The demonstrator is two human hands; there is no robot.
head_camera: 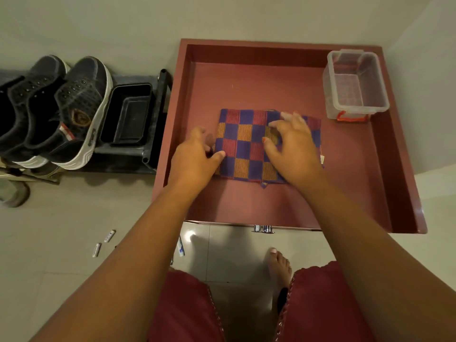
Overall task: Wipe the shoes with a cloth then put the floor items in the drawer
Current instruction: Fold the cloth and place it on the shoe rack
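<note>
A checked purple, red and orange cloth (246, 144) lies folded flat on the bottom of the open reddish drawer (296, 208). My left hand (195, 159) sits at the cloth's left edge, thumb touching it, fingers loosely bent. My right hand (291, 146) hovers over or rests on the cloth's right part with spread, relaxed fingers. Dark sneakers (74, 112) with white soles stand on a rack at the left. Two small white batteries (109, 235) (96, 250) and a white and blue tube (180, 248) lie on the floor tiles.
A clear plastic box (355, 85) stands in the drawer's far right corner. A black tray (127, 114) sits on the shoe rack (148, 159) beside the sneakers. The drawer's metal handle (263, 228) faces me. My bare foot (278, 265) stands on the tiles below it.
</note>
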